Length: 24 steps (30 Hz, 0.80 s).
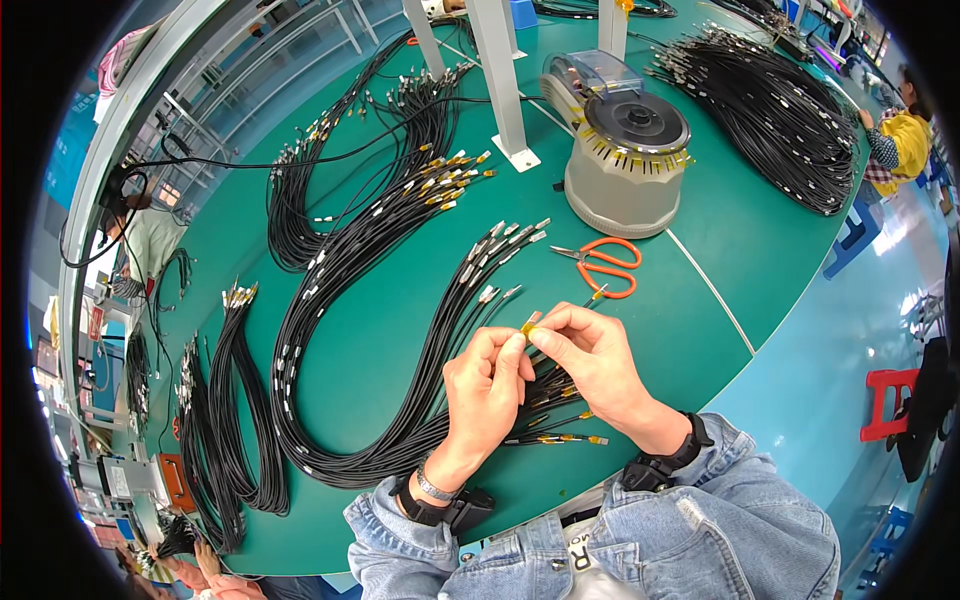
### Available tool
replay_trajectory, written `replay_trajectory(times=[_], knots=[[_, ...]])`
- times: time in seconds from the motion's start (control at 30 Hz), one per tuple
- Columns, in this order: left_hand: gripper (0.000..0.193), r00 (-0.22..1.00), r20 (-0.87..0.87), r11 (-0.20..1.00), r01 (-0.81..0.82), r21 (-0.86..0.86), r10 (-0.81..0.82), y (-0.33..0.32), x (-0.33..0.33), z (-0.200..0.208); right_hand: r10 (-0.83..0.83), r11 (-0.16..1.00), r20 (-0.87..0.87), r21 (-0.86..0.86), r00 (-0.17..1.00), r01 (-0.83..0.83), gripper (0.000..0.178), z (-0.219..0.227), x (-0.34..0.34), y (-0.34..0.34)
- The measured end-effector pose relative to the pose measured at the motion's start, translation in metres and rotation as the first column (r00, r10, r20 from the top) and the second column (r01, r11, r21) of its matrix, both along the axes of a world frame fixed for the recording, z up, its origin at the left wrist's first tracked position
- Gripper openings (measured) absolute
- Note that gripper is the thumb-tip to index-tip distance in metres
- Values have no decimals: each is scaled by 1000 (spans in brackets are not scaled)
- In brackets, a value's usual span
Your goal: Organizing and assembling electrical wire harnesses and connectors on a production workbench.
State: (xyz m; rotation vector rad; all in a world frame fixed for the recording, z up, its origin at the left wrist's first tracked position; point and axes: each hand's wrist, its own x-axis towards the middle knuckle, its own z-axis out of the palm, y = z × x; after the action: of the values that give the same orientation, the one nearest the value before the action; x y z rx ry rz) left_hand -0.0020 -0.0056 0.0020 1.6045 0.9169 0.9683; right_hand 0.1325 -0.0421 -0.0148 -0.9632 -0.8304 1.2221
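Observation:
My left hand (pixel 487 382) and my right hand (pixel 596 362) meet above the green table, fingertips pinched together. Between them is a cable end with a piece of yellow tape (pixel 529 328) around it; the fingers hide part of it. My left fingers close on the cable end, while my right thumb and forefinger press on the tape. Under and beside the hands lie black cables (pixel 425 405), some with yellow-taped ends (pixel 560 438) near my right wrist. Beyond my right hand rest orange-handled scissors (pixel 608 267), blades pointing left.
A round grey tape dispenser (pixel 625 185) with yellow strips around its top stands past the scissors. Large black cable bundles lie at far right (pixel 770 120), far left (pixel 290 215) and near left (pixel 230 400). A metal post (pixel 497 80) rises from the table (pixel 690 330). Other people sit around it.

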Motion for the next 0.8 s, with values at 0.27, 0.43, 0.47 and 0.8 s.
replay_trajectory(times=[0.27, 0.43, 0.47, 0.8], knots=[[17, 999, 6, 995, 47, -92, -46, 2, -5, 3, -13, 1000, 35, 5, 999, 13, 9, 2, 0, -1], [21, 986, 85, 964, 160, -210, -145, 6, -9, 5, -7, 1000, 13, 28, 1000, 7, 8, 3, -1, -1], [21, 980, 99, 952, 193, -238, -174, 8, -10, 6, -7, 1000, 13, 27, 1000, 6, 8, 3, 0, -1], [28, 893, 263, 790, 447, -419, -366, 22, -22, 13, 88, 988, -119, 138, 989, -72, 11, 3, -1, 4]])
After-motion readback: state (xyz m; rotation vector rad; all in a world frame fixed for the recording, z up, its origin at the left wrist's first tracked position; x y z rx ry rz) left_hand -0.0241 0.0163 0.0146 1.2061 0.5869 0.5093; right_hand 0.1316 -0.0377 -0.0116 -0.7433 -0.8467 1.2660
